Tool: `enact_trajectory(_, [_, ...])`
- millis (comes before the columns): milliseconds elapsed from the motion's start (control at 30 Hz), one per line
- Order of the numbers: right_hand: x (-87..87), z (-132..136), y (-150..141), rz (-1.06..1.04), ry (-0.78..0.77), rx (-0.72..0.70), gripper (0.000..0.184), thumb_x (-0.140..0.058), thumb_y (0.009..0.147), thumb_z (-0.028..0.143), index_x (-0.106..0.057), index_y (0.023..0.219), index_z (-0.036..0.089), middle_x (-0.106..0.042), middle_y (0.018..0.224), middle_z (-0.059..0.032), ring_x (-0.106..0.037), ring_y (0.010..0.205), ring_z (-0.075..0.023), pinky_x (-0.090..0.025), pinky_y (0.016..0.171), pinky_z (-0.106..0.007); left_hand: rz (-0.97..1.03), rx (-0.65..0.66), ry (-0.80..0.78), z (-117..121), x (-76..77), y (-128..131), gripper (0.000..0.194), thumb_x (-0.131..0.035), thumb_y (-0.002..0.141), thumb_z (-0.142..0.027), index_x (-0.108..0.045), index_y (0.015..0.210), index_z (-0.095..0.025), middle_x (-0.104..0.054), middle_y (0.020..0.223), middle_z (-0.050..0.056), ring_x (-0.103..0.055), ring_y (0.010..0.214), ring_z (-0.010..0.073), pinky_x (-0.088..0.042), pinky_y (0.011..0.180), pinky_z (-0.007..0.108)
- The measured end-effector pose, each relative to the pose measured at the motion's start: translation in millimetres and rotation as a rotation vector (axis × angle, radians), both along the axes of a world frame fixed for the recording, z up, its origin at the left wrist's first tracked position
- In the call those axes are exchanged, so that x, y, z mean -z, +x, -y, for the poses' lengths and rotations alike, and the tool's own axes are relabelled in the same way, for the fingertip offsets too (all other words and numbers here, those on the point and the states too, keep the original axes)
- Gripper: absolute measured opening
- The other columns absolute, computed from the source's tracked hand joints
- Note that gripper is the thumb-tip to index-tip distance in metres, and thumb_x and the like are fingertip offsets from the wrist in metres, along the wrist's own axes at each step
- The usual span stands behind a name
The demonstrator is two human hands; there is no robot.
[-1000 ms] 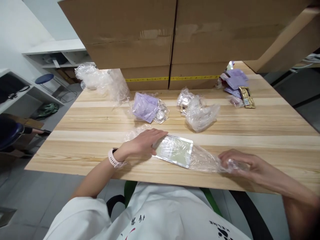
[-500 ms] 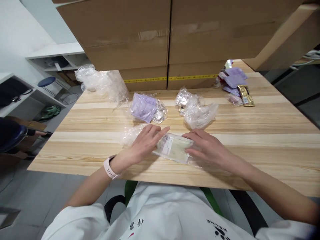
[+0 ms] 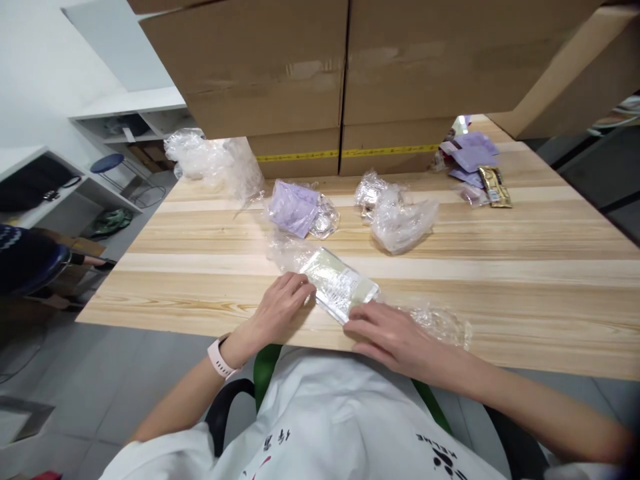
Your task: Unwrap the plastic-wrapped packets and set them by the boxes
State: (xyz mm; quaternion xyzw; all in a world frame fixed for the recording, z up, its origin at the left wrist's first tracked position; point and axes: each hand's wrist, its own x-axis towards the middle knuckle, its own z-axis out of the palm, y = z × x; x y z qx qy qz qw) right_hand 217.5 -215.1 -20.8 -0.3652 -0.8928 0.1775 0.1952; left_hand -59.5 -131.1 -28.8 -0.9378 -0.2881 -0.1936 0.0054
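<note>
A flat pale-green packet [image 3: 339,289] wrapped in clear plastic film lies tilted near the front edge of the wooden table [image 3: 525,280]. My left hand [image 3: 280,308], with a pink watch on the wrist, grips the packet's left end with curled fingers. My right hand [image 3: 390,333] presses flat on the film at the packet's near right corner, fingers stretched out. Loose clear film [image 3: 440,321] trails to the right of my right hand.
Farther back lie a purple packet in plastic [image 3: 296,208], crumpled clear bags [image 3: 400,217], a heap of film [image 3: 215,160] and purple and gold sachets [image 3: 475,167]. Large cardboard boxes [image 3: 345,73] stand along the table's back. White shelves and a blue stool are at left.
The packet has turned and come nearer the table's front edge. My right hand moved from the far right film end onto the packet, then to its near corner. My left hand slid back.
</note>
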Motion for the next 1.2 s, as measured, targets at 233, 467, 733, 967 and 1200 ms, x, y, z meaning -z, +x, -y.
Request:
enact_trajectory(233, [12.4, -19.9, 5.0, 0.036, -0.012, 0.472, 0.055, -0.051, 0.101, 0.042, -0.043, 0.151, 0.021, -0.055, 0.147, -0.0187, -0.069, 0.109, -0.0342, -0.058, 0.078, -0.047, 0.018, -0.015, -0.073, 29.9, 12.9, 11.8, 0.041, -0.050, 0.096, -0.008, -0.061, 0.134, -0.020, -0.063, 0.139, 0.015, -0.056, 0.133, 0.0303, -0.039, 0.120, 0.057])
enact_trajectory(467, [11.8, -40.0, 9.6, -0.021, -0.112, 0.651, 0.028, -0.051, 0.098, 0.040, -0.072, 0.100, 0.022, -0.074, 0.100, -0.0086, -0.068, 0.087, -0.0259, -0.045, 0.074, -0.035, 0.038, -0.122, -0.189, 37.1, 11.8, 26.4, 0.027, -0.053, 0.103, -0.027, -0.065, 0.125, -0.018, -0.064, 0.142, 0.015, -0.055, 0.137, 0.0321, -0.041, 0.118, 0.055])
enact_trajectory(733, [14.1, -25.8, -4.3, -0.797, -0.683, 0.585, 0.033, -0.063, 0.088, 0.054, -0.055, 0.079, 0.024, -0.048, 0.058, 0.0059, -0.044, 0.054, -0.0130, -0.035, 0.054, -0.027, 0.301, -0.226, -0.512, 53.7, 0.4, 53.4, 0.074, -0.066, 0.095, -0.052, -0.039, 0.154, -0.016, -0.045, 0.158, 0.021, -0.039, 0.150, 0.0381, -0.031, 0.123, 0.058])
enact_trajectory(967, [-10.8, -19.1, -22.0, -0.983, -0.675, 0.396, 0.042, -0.071, 0.082, 0.062, -0.059, 0.085, 0.022, -0.061, 0.083, 0.0023, -0.056, 0.076, -0.0140, -0.045, 0.071, -0.027, 0.759, -0.186, -0.970, 46.4, -8.9, 79.8, 0.110, -0.078, 0.083, -0.053, -0.013, 0.166, -0.022, -0.012, 0.175, 0.015, -0.009, 0.162, 0.0354, -0.019, 0.131, 0.051])
enact_trajectory(1200, [-13.4, -32.0, -27.7, -1.041, -0.802, 0.268, 0.038, -0.077, 0.078, 0.055, -0.073, 0.096, 0.021, -0.073, 0.105, -0.0033, -0.065, 0.094, -0.0190, -0.051, 0.083, -0.031, 1.099, -0.222, -1.351, 47.2, -23.7, 46.5, 0.088, -0.068, 0.084, -0.030, -0.027, 0.162, -0.023, -0.061, 0.144, 0.013, -0.068, 0.121, 0.0256, -0.058, 0.099, 0.039])
